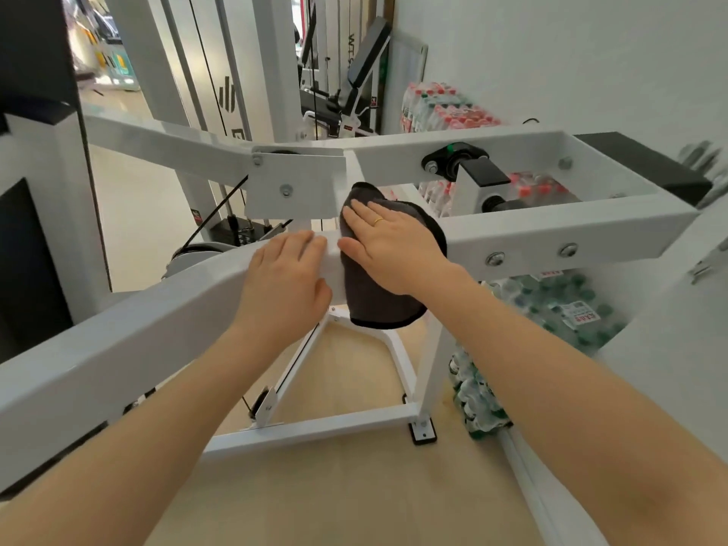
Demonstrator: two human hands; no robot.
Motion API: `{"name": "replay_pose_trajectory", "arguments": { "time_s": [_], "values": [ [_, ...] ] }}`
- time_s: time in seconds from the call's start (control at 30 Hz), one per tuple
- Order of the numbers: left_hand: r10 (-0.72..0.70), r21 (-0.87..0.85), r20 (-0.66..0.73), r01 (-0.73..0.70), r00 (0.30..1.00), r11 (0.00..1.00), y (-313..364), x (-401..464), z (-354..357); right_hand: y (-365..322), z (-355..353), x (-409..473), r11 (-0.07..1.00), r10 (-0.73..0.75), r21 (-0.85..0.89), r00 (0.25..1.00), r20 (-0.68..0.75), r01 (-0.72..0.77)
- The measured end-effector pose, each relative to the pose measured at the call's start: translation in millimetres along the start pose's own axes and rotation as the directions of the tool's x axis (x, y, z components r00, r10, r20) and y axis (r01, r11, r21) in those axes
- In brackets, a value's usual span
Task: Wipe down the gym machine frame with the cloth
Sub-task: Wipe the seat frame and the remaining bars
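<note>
**Two hands flat on the white beam, cloth under the right**

Both of your hands rest on the white painted steel gym machine frame (157,321), on the angled beam that runs from 8 o'clock up toward 3 o'clock across the view. Your right hand (394,250) lies palm-down with fingers spread and a thin gold ring (378,221) on one finger; its grip is open and flat, pressing rather than clutching the dark grey microfibre cloth (374,297). That cloth is draped over the beam at the centre of the view, its upper end reaching toward the cross-member at 12 o'clock and its lower, black-edged end hanging below the beam toward 6 o'clock. Your left hand (287,277) sits just beside the cloth at its 9 o'clock side, fingers curled loosely over the top edge of the beam, holding only the frame and perhaps brushing the cloth's edge; you cannot tell for sure.

Shrink-wrapped packs of plastic water bottles (559,309) are stacked at 3 o'clock beneath the frame, with more at 1 o'clock by the white wall (551,53). Pale wood-look floor (346,486) lies below.
</note>
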State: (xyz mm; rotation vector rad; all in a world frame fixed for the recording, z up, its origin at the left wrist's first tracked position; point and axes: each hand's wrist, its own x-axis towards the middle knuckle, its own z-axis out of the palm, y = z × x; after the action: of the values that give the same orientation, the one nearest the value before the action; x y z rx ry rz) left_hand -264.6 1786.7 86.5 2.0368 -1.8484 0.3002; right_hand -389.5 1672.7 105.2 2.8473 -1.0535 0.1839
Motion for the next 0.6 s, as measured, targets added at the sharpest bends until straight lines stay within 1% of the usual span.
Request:
{"name": "replay_pose_trajectory", "arguments": {
  "time_s": [0.07, 0.17, 0.27, 0.37, 0.47, 0.6],
  "values": [
    [0.014, -0.033, -0.015, -0.015, 1.0, 0.999, -2.5, 5.0, -1.9, -3.7, 5.0, -15.6, 1.0, 0.021, -0.017, 0.999, -0.03, -0.022],
    [0.083, -0.063, -0.011, -0.083, 0.997, 0.995, -11.5, 15.0, -7.6, -2.2, 12.1, -34.5, 0.997, 0.047, -0.05, 0.997, -0.063, -0.051],
    [0.128, -0.121, 0.06, -0.12, 0.99, 0.985, -21.6, 28.1, -15.6, 3.6, 3.0, -20.0, 0.999, 0.049, 0.0, 0.999, -0.019, -0.049],
    [0.182, -0.171, 0.118, -0.16, 0.976, 0.972, -29.5, 43.3, -20.9, 2.5, -3.9, 7.2, 0.989, 0.098, 0.105, 0.993, 0.073, -0.105],
    [0.209, -0.213, 0.273, -0.153, 0.939, 0.965, -39.3, 62.0, -24.9, -2.6, -4.6, 33.4, 0.966, 0.203, 0.133, 0.967, 0.155, -0.224],
    [0.242, -0.229, 0.473, -0.147, 0.847, 0.962, -49.8, 79.1, -24.6, -4.3, -3.5, 64.7, 0.914, 0.285, 0.231, 0.933, 0.221, -0.334]
  ]
}}
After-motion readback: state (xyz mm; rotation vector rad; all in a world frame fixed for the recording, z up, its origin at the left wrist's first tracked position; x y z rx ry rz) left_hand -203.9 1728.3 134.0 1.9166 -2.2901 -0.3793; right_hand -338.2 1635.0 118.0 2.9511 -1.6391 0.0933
